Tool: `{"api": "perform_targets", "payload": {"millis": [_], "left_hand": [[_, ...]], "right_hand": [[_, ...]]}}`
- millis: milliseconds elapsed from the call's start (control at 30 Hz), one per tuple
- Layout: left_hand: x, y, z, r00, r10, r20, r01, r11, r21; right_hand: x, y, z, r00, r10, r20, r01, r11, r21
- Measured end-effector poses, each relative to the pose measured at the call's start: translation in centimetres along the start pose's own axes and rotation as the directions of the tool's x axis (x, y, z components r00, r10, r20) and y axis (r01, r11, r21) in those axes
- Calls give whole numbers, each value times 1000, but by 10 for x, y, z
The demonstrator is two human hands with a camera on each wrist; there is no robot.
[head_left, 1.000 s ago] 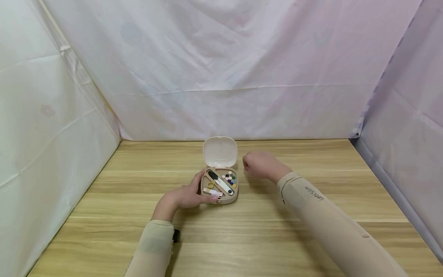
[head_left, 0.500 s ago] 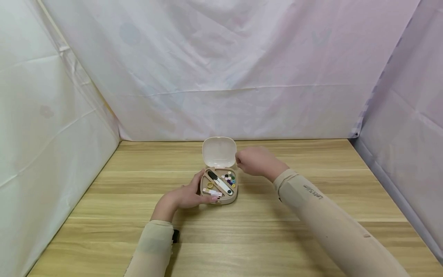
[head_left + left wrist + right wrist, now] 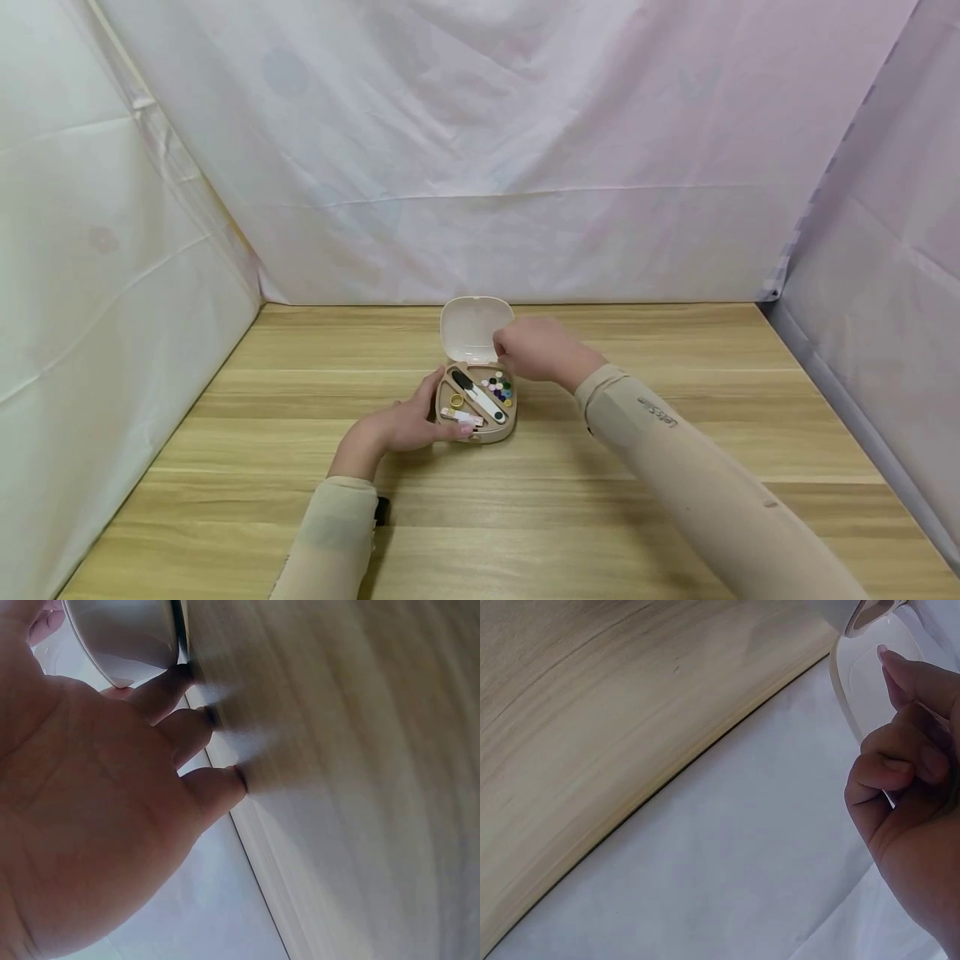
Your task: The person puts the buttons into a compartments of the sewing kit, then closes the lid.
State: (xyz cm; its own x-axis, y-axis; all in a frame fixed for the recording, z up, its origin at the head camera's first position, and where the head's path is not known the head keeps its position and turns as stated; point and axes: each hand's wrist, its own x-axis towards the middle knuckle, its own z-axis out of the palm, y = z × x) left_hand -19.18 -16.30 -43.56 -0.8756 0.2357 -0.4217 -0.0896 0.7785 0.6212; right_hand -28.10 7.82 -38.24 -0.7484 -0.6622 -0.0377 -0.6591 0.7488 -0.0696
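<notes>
A small beige sewing box stands on the table with its pale lid raised at the back. My left hand grips its left side, thumb at the front rim; in the left wrist view the fingertips rest against the tabletop beside the box. Inside lie thread snips with a white and black body, a yellow ring, a pale printed strip and several coloured buttons. My right hand hovers over the back right corner, fingers curled, thumb and forefinger together; anything between them is too small to see.
The wooden table runs back to a pale cloth curtain. More cloth hangs along the left side and the right side. A dark object shows at the left wrist.
My right hand has moved left, from the table beside the lid to above the box's back right corner, now overlapping the lid's edge. The left hand and the box stay put.
</notes>
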Motion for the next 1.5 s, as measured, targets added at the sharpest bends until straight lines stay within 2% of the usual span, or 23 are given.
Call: {"api": "perform_targets", "payload": {"millis": [333,700,1033,1367,1500], "left_hand": [[1,0,1,1000,4,-1,-4,1000,4],[0,1,0,1000,-2,2,2,1000,1],[-2,2,0,1000,-8,13,8,1000,-4],[0,1,0,1000,-1,9,1,1000,-19],[4,-1,1,999,-30,19,30,1000,1]], "right_hand": [[12,-7,12,1000,1,18,-1,1000,-5],[12,-9,19,1000,-8,15,8,1000,-10],[15,-10,23,998,-52,-25,51,998,-35],[14,-12,19,999,-45,-17,45,999,-21],[13,-12,16,999,-37,-11,37,999,5]]}}
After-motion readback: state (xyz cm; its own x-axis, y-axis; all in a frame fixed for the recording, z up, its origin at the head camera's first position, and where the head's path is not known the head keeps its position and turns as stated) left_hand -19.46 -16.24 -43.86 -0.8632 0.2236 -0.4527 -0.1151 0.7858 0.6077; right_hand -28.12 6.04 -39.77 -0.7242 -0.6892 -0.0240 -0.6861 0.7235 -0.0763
